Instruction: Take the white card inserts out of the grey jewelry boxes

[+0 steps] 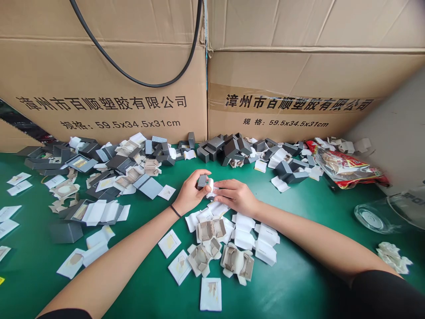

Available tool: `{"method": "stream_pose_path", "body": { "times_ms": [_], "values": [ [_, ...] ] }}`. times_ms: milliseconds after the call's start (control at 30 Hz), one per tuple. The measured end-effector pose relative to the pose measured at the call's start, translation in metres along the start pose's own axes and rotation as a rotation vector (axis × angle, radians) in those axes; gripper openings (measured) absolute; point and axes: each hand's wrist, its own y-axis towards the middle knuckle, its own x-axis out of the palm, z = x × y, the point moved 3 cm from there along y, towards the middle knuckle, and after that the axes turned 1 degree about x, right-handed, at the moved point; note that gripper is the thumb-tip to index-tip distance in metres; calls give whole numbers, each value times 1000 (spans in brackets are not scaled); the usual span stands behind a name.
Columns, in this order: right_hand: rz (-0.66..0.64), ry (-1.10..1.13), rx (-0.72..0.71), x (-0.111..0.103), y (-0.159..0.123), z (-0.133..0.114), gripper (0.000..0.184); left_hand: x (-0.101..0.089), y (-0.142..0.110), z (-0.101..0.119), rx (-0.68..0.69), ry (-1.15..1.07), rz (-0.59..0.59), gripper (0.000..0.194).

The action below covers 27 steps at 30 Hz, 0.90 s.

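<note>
Over the green table point(299, 274), my left hand point(191, 192) pinches a small grey box point(202, 181) between thumb and fingers. Right beside it, my right hand point(235, 195) is closed on a white insert piece point(210, 187) that touches the box. Just below my hands lie several white and beige folded inserts point(212, 230) and flat white cards point(210, 293). A black band circles my left wrist.
Two big cardboard cartons point(106, 88) with printed text wall off the back, a black cable hanging over them. Several grey boxes point(232, 148) and lids lie piled along their base and at the left. At right are a red snack bag point(345, 168), a clear container point(381, 215) and crumpled paper point(393, 257).
</note>
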Motion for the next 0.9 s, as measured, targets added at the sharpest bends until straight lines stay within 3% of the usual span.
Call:
{"method": "stream_pose_path", "body": {
  "times_ms": [400, 700, 900],
  "values": [
    [-156, -253, -209, -2, 4, -8, 28, -1, 1, -2, -25, -44, 35, 61],
    [-196, -117, -106, 0, 1, -5, 30, -2, 1, 0, -41, -28, 37, 52],
    [-90, -107, -35, -2, 0, -1, 22, -4, 2, 2, -86, -39, 90, 46]
  ]
}}
